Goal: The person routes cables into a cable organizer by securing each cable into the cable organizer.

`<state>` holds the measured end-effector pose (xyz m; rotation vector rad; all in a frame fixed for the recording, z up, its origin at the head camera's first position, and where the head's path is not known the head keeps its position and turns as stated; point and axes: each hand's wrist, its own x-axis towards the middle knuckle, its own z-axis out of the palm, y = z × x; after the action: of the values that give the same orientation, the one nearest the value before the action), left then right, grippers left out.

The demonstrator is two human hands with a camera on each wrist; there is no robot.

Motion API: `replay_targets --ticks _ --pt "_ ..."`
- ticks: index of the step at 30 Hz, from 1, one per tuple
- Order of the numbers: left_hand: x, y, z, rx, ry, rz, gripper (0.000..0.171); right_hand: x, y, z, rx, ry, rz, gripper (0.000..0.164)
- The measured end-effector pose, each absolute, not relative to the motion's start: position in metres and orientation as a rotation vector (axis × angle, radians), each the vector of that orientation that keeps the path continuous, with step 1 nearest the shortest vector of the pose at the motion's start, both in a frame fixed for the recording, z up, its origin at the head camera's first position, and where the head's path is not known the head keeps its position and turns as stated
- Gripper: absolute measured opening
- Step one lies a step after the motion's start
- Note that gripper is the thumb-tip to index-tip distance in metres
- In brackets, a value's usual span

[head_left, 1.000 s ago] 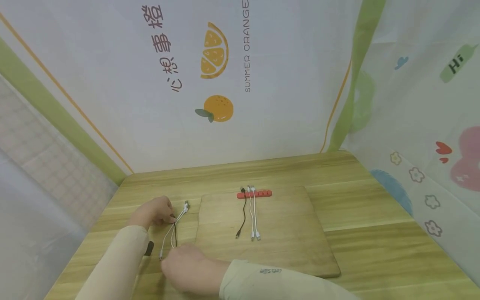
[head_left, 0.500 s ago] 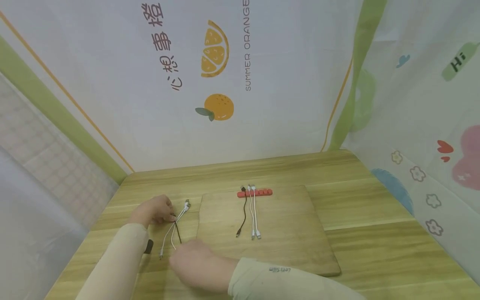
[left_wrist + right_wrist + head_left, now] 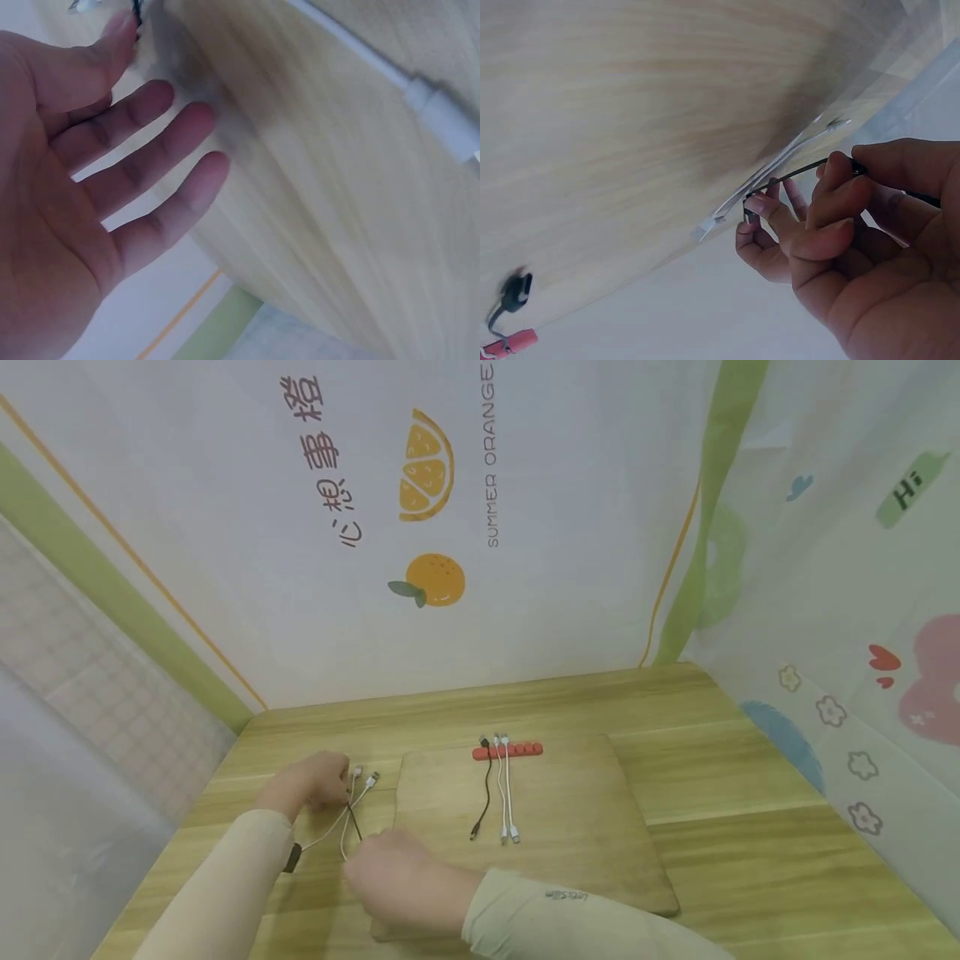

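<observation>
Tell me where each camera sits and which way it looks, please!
Head: worn on the head, looking forward and down at the table; the left hand, right hand and both sleeves show.
Left wrist: sits there, facing the table and a white plug; the left hand's palm side shows.
Right wrist: sits there, facing the table and the black cable; both hands show.
Shared: head and right wrist both show the black cable between the hands, and the red strip.
</observation>
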<state>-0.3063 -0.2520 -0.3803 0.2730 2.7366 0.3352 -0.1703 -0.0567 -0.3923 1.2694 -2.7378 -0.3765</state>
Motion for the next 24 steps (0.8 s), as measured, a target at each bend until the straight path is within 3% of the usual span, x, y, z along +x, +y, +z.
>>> replay_targets --ticks 9,21,24 --pt "-0.316 -0.242 -0.361 0.386 2.873 0.206 0.017 -0.18 -0.051 -0.382 1.181 -2.715 -0.333 0.011" --pt "-0.316 -0.203 -0.337 0.373 2.972 0.141 0.01 -0.185 -0.021 -0.363 1.158 -2.687 -0.296 0.015" --pt "-0.317 -0.185 -0.328 0.406 3.035 0.088 0.016 -0.185 -0.009 -0.357 1.134 -2.686 -0.268 0.018"
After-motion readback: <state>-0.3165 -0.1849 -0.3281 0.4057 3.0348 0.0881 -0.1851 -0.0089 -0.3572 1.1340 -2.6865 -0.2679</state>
